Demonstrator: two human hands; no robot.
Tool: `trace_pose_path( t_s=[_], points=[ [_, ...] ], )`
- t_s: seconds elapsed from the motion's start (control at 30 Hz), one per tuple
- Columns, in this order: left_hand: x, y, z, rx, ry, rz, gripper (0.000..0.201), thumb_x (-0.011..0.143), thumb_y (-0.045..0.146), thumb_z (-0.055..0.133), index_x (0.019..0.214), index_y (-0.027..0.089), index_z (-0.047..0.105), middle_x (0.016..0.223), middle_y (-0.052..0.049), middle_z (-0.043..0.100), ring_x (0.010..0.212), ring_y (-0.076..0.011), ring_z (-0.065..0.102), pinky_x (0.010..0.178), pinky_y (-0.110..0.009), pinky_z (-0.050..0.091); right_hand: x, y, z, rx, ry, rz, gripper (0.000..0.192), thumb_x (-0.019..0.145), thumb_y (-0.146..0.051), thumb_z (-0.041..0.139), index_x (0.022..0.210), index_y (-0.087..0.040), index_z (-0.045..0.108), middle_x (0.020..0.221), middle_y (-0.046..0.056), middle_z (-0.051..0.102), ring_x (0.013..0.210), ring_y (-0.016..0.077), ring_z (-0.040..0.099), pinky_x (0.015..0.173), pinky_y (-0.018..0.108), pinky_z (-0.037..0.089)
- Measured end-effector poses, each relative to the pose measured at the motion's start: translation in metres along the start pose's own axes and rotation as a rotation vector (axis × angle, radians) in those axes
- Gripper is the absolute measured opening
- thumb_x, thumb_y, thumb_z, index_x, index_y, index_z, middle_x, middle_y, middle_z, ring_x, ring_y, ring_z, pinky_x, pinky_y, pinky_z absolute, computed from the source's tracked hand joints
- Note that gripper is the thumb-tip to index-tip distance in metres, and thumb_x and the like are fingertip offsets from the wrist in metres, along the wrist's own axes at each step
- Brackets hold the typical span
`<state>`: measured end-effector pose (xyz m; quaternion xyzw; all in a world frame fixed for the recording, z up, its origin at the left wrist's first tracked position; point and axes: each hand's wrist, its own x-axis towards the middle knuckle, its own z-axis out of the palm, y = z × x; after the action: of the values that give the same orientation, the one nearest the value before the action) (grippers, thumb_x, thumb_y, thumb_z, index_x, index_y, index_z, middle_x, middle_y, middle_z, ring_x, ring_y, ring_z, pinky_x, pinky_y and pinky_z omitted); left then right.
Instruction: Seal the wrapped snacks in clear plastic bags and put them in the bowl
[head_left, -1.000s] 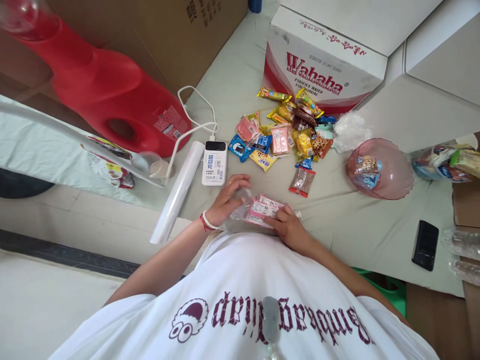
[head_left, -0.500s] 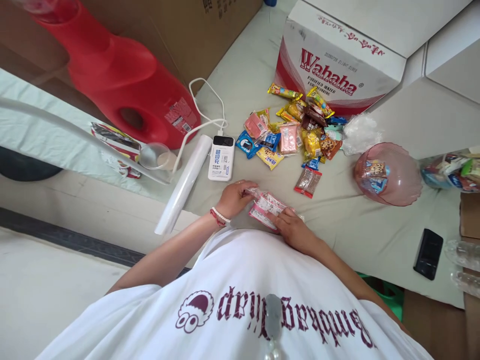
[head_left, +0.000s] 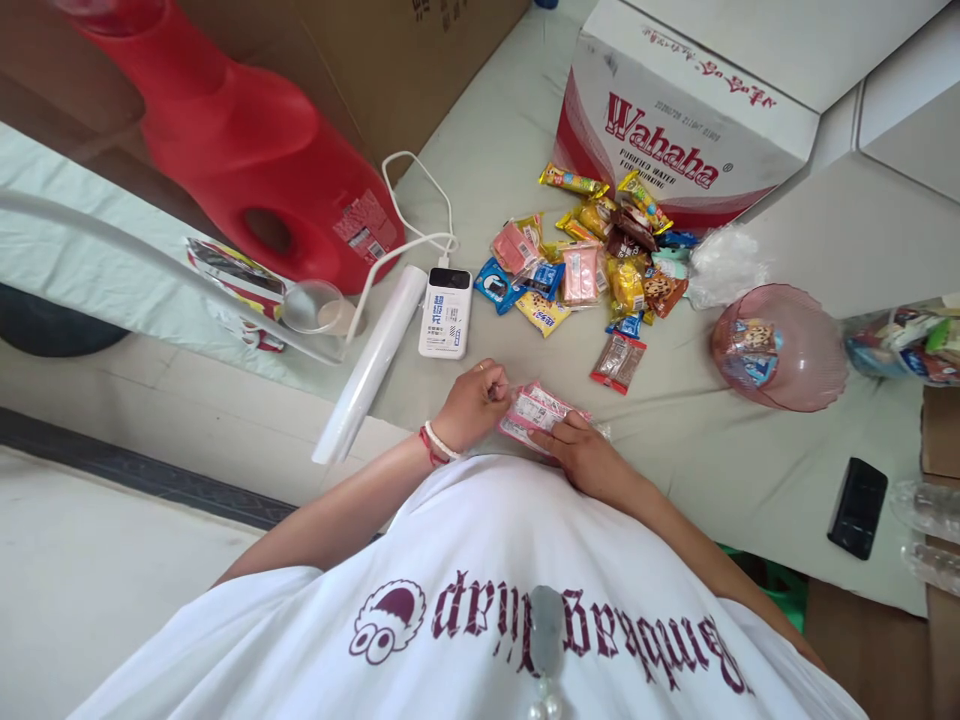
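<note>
A pink-and-white printed plastic packet (head_left: 534,410) lies at the table's near edge, close against the white shirt. My left hand (head_left: 474,405) is closed, its fingers curled in a pinch at the packet's left end; the exact grip on the clear plastic is partly hidden. My right hand (head_left: 589,452) presses on the packet's right part, fingers over its top and thumb out of sight. Just beyond lie a brown snack packet with red ends (head_left: 618,362) and a heap of small wrapped snacks, among them a pink packet (head_left: 581,275) and a blue one (head_left: 498,285).
A white power bank (head_left: 445,315) with a cable and a white roll (head_left: 367,370) lie to the left, by a large red jug (head_left: 262,150). Behind the snacks stands a Wahaha carton (head_left: 675,130). At right are a pink bowl (head_left: 814,350) and a black phone-like object (head_left: 857,508).
My left fingers have curled in more tightly and turned at the packet's left end. The right hand stays on the packet, almost unmoved. The view has shifted slightly.
</note>
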<state>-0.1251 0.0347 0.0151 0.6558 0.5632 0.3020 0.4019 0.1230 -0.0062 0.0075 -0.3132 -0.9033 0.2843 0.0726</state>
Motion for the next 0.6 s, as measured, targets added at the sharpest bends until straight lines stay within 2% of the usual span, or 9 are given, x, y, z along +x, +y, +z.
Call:
trace_pose_path(
  t_s=[0.07,0.13,0.2,0.27,0.33,0.4,0.47,0.53,0.6],
  points=[
    [-0.006,0.011,0.010,0.057,-0.032,0.061,0.006,0.083,0.019,0.055,0.084,0.021,0.061,0.079,-0.002,0.062,0.074,-0.0180,0.059,0.071,-0.031,0.049,0.001,0.000,0.001,0.002,0.008,0.006,0.041,0.103,-0.014,0.048,0.141,-0.020,0.064,0.093,0.010,0.066,0.092,0.0244,0.051,0.080,0.036,0.051],
    [-0.012,0.018,0.019,0.084,-0.125,0.157,0.025,0.085,0.018,0.054,0.106,0.021,0.066,0.091,-0.005,0.070,0.081,-0.0198,0.065,0.076,-0.033,0.052,0.003,0.000,0.000,-0.005,0.029,0.015,0.036,0.104,-0.015,0.048,0.134,-0.021,0.068,0.092,0.009,0.065,0.091,0.0239,0.051,0.081,0.036,0.050],
    [-0.015,0.019,0.027,0.120,-0.219,0.267,0.033,0.089,0.020,0.053,0.119,0.020,0.066,0.103,-0.007,0.074,0.093,-0.0222,0.069,0.084,-0.036,0.054,0.003,0.001,0.000,-0.031,0.055,0.026,0.032,0.104,-0.016,0.049,0.127,-0.020,0.071,0.091,0.010,0.065,0.091,0.0238,0.051,0.082,0.036,0.049],
    [-0.016,0.015,0.034,0.188,-0.264,0.349,0.033,0.096,0.023,0.049,0.122,0.020,0.068,0.116,-0.010,0.076,0.107,-0.0243,0.069,0.094,-0.040,0.051,-0.001,0.000,0.001,-0.086,0.078,0.063,0.029,0.104,-0.018,0.050,0.123,-0.021,0.072,0.093,0.010,0.065,0.092,0.0242,0.052,0.082,0.037,0.049],
    [-0.017,0.009,0.039,0.280,-0.274,0.384,0.033,0.102,0.028,0.045,0.123,0.021,0.070,0.126,-0.010,0.075,0.116,-0.0259,0.067,0.098,-0.045,0.045,-0.011,-0.001,0.004,-0.159,0.094,0.137,0.030,0.104,-0.021,0.050,0.127,-0.024,0.069,0.104,0.011,0.066,0.096,0.0248,0.055,0.082,0.037,0.050],
    [-0.018,0.004,0.041,0.360,-0.285,0.395,0.033,0.105,0.036,0.047,0.122,0.023,0.072,0.130,-0.010,0.074,0.119,-0.0279,0.065,0.097,-0.048,0.040,-0.025,-0.004,0.007,-0.222,0.115,0.264,0.035,0.104,-0.023,0.050,0.136,-0.027,0.064,0.125,0.012,0.064,0.100,0.0251,0.059,0.078,0.035,0.050],
    [-0.019,0.000,0.042,0.402,-0.296,0.411,0.035,0.103,0.043,0.053,0.124,0.024,0.073,0.134,-0.011,0.072,0.120,-0.0293,0.064,0.096,-0.049,0.037,-0.040,-0.008,0.009,-0.257,0.151,0.441,0.043,0.102,-0.027,0.053,0.144,-0.026,0.057,0.137,0.014,0.060,0.095,0.0241,0.063,0.068,0.033,0.049],
    [-0.022,-0.001,0.042,0.435,-0.291,0.434,0.037,0.100,0.045,0.057,0.127,0.024,0.071,0.137,-0.011,0.070,0.121,-0.0301,0.062,0.097,-0.050,0.035,-0.055,-0.012,0.006,-0.266,0.177,0.598,0.041,0.102,-0.029,0.053,0.141,-0.023,0.059,0.126,0.014,0.066,0.080,0.0212,0.064,0.060,0.030,0.044],
    [-0.025,0.000,0.043,0.478,-0.272,0.457,0.036,0.100,0.041,0.057,0.128,0.024,0.071,0.139,-0.011,0.070,0.119,-0.0299,0.062,0.097,-0.051,0.034,-0.069,-0.017,0.000,-0.248,0.174,0.651,0.030,0.104,-0.029,0.049,0.128,-0.024,0.068,0.107,0.010,0.070,0.073,0.0191,0.063,0.059,0.028,0.042]
  ],
)
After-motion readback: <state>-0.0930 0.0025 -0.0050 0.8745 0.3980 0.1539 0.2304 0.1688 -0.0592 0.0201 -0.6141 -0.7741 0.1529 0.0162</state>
